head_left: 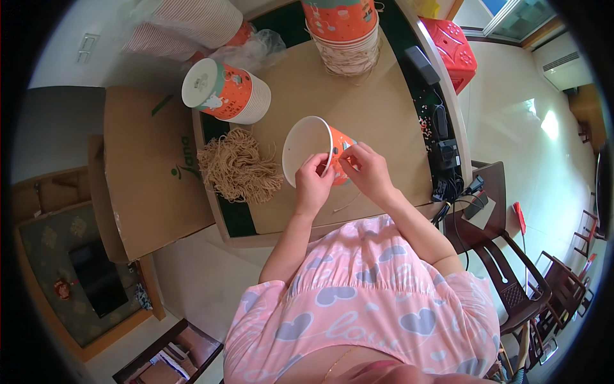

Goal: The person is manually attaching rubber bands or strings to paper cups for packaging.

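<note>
A white and orange paper bucket (307,144) lies tilted on the table, its open mouth to the left. My left hand (313,182) pinches the lower part of its rim, fingertips at the edge. My right hand (368,168) is closed in a pinch against the printed orange side; whatever is between its fingertips is too small to make out. Below the hands, a thin piece of string (347,203) shows near the table's front edge. Left of the bucket lies a loose bundle of tan string (240,168).
Nested paper buckets (249,96) lie at the left; another stack (345,45), with string around it, stands at the back. A cardboard box (153,173) adjoins the table's left side. Black adapters and cables (444,153) line the right edge, near a red stool (451,54).
</note>
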`<state>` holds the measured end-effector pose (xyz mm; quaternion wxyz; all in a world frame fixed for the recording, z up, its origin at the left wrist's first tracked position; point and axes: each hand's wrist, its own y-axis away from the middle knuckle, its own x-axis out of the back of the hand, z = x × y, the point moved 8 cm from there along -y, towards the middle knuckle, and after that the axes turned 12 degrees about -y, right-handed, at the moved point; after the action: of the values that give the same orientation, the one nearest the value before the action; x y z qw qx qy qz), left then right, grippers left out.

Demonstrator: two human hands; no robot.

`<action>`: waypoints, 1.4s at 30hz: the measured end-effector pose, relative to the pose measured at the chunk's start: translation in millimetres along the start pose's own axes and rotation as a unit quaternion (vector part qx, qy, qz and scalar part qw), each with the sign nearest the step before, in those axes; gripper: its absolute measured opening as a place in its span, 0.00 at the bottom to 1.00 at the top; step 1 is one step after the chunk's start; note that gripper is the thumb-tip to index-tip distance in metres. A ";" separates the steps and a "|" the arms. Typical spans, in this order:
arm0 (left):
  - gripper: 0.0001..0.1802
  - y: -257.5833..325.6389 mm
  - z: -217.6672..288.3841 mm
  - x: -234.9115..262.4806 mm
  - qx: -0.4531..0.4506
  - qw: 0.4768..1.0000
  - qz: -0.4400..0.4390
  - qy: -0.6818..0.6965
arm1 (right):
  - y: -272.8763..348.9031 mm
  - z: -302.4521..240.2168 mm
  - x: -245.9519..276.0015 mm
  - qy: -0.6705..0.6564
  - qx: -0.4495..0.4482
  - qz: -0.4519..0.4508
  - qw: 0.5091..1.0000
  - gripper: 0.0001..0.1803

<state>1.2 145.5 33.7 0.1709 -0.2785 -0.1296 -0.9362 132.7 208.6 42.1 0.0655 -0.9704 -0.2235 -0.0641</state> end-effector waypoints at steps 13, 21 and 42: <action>0.10 1.2 -1.6 -6.2 0.010 1.000 -0.018 0.014 | 1.3 -0.3 -0.9 0.035 0.008 -0.011 0.999 0.06; 0.10 0.7 -0.9 -6.9 0.005 1.000 -0.015 0.006 | 0.4 2.9 -3.3 0.033 0.012 -0.028 0.999 0.06; 0.11 2.7 5.6 -6.3 -0.037 0.997 -0.064 0.017 | 2.8 -4.6 -0.5 0.120 0.008 -0.066 0.990 0.05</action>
<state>9.8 146.5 35.2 0.1025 -0.2600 -0.1093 -0.9539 133.1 205.1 46.2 0.0954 -0.9382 -0.2781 -0.1828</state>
